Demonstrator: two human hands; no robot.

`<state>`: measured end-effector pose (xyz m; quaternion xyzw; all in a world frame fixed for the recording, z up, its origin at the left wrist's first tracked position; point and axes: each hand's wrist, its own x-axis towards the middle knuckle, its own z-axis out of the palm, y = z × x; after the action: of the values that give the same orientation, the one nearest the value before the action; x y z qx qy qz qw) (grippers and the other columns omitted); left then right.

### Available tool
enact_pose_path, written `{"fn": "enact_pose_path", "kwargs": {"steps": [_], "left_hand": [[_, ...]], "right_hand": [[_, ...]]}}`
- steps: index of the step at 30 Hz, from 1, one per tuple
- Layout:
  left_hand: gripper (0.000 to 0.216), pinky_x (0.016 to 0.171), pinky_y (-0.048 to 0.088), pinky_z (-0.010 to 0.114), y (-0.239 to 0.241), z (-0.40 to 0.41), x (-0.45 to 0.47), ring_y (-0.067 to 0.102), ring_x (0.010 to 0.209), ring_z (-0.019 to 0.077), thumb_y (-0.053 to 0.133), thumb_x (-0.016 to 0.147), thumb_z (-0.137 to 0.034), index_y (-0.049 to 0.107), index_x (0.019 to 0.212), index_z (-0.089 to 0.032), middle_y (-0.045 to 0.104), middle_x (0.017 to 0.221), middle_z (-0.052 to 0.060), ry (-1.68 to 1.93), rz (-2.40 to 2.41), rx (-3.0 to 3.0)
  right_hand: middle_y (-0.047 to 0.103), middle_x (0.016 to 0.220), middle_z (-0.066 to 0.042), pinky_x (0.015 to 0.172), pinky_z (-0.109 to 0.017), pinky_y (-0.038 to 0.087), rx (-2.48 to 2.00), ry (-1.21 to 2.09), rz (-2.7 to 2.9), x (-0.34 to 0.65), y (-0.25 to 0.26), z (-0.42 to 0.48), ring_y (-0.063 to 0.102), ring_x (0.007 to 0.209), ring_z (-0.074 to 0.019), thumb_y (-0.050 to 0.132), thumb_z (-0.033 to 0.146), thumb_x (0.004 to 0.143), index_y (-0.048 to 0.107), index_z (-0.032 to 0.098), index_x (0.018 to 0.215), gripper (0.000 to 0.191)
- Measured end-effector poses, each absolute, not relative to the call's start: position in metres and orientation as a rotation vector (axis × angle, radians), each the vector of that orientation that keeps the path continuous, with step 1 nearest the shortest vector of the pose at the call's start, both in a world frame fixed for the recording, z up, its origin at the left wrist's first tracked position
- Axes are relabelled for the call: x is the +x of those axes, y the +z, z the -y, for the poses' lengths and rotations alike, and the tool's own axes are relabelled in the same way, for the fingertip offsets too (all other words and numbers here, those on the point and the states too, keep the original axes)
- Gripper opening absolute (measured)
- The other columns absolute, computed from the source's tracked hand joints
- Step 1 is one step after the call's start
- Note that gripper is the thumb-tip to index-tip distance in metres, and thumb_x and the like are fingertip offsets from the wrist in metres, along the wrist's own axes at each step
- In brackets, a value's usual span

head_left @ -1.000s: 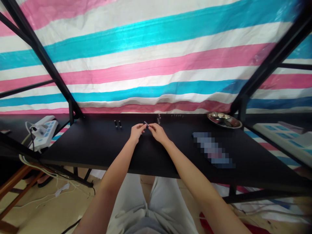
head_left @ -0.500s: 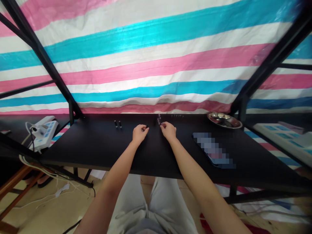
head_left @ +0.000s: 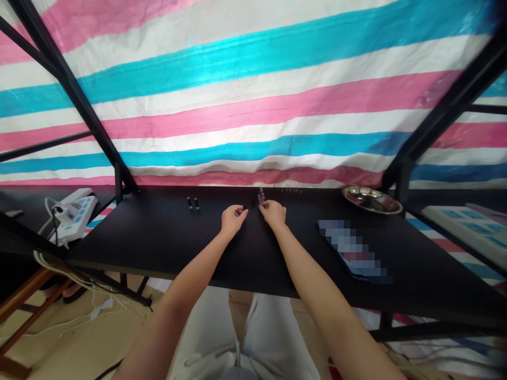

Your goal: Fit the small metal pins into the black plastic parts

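Note:
Both my hands rest on a black table [head_left: 166, 237] near its far edge. My left hand [head_left: 233, 218] is curled, its fingertips pinched on a small dark part too small to name. My right hand [head_left: 272, 212] is also curled, with its fingertips at a small cluster of tiny pale parts [head_left: 260, 196]; whether it holds one I cannot tell. Two small black cylinders [head_left: 193, 203] stand to the left of my left hand. A row of tiny dark parts [head_left: 291, 190] lies along the back edge, right of my right hand.
A round metal dish [head_left: 371, 198] sits at the back right of the table. A blurred flat object [head_left: 354, 249] lies right of my right arm. A white power strip [head_left: 73, 214] with cables is at the left. A striped tarp hangs behind; black frame bars slant on both sides.
My hands, joined on a small dark part a second ago, have separated. The right hand moved right to the pale parts; the left hand kept the dark part and lowered slightly.

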<state>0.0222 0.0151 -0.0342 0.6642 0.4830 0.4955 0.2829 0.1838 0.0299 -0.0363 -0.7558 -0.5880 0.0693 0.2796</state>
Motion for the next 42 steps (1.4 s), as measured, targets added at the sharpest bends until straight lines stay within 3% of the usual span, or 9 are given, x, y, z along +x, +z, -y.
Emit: {"fn": "enact_pose_path", "kwargs": {"steps": [14, 22, 28, 32, 37, 40, 42], "left_hand": [[0.011, 0.074, 0.041, 0.03, -0.033, -0.051, 0.06, 0.054, 0.068, 0.0167, 0.069, 0.063, -0.025, 0.069, 0.071, -0.018, 0.063, 0.07, 0.004, 1.203, -1.428, 1.753], [0.009, 0.081, 0.037, 0.034, -0.035, -0.052, 0.067, 0.056, 0.08, 0.0224, 0.067, 0.064, -0.027, 0.069, 0.069, -0.02, 0.063, 0.071, 0.006, 0.955, -1.665, 1.989], [0.01, 0.083, 0.035, 0.038, -0.035, -0.051, 0.067, 0.055, 0.086, 0.0264, 0.067, 0.065, -0.029, 0.068, 0.07, -0.019, 0.062, 0.076, 0.009, 0.966, -1.698, 2.032], [0.012, 0.085, 0.035, 0.036, -0.036, -0.048, 0.05, 0.053, 0.088, 0.0251, 0.071, 0.062, -0.029, 0.068, 0.07, -0.02, 0.059, 0.073, 0.006, 1.053, -1.593, 2.032], [0.01, 0.077, 0.04, 0.03, -0.035, -0.031, 0.012, 0.052, 0.076, 0.0191, 0.063, 0.07, -0.025, 0.068, 0.077, -0.02, 0.056, 0.069, 0.005, 0.997, -1.384, 2.253], [0.033, 0.076, 0.042, 0.026, -0.028, -0.017, -0.006, 0.051, 0.07, 0.0125, 0.055, 0.075, -0.021, 0.06, 0.108, -0.021, 0.056, 0.102, 0.007, 1.204, -1.373, 2.136], [0.056, 0.078, 0.043, 0.026, -0.021, -0.011, -0.015, 0.049, 0.067, 0.008, 0.056, 0.074, -0.017, 0.042, 0.128, -0.024, 0.039, 0.131, 0.01, 1.472, -1.467, 1.879]], "right_hand": [[0.066, 0.092, -0.007, 0.078, -0.035, 0.038, -2.063, 0.283, 1.573, 0.189, -0.033, -0.026, 0.058, 0.091, -0.0224, 0.053, 0.035, 0.075, 0.065, 0.021, 0.091, 0.024], [0.064, 0.1, -0.011, 0.079, -0.038, 0.038, -2.105, 0.191, 1.65, 0.186, -0.03, -0.016, 0.058, 0.093, -0.0243, 0.053, 0.035, 0.078, 0.062, 0.019, 0.093, 0.024], [0.066, 0.084, -0.01, 0.077, -0.038, 0.039, -2.19, 0.231, 1.666, 0.183, -0.021, -0.008, 0.06, 0.086, -0.024, 0.052, 0.036, 0.079, 0.06, 0.017, 0.082, 0.021], [0.066, 0.083, -0.011, 0.071, -0.035, 0.04, -2.187, 0.276, 1.711, 0.182, -0.019, -0.006, 0.061, 0.083, -0.0242, 0.051, 0.037, 0.079, 0.06, 0.018, 0.077, 0.021], [0.066, 0.082, -0.011, 0.061, -0.03, 0.04, -2.147, 0.313, 1.704, 0.178, -0.021, -0.004, 0.061, 0.077, -0.0231, 0.053, 0.036, 0.077, 0.061, 0.019, 0.074, 0.019], [0.065, 0.077, -0.009, 0.059, -0.028, 0.039, -2.091, 0.29, 1.727, 0.174, -0.021, -0.002, 0.06, 0.072, -0.0202, 0.054, 0.036, 0.076, 0.06, 0.02, 0.071, 0.018], [0.064, 0.074, -0.007, 0.058, -0.026, 0.037, -2.062, 0.276, 1.733, 0.171, -0.021, 0.0, 0.059, 0.07, -0.0182, 0.053, 0.036, 0.077, 0.06, 0.02, 0.07, 0.019]]}}
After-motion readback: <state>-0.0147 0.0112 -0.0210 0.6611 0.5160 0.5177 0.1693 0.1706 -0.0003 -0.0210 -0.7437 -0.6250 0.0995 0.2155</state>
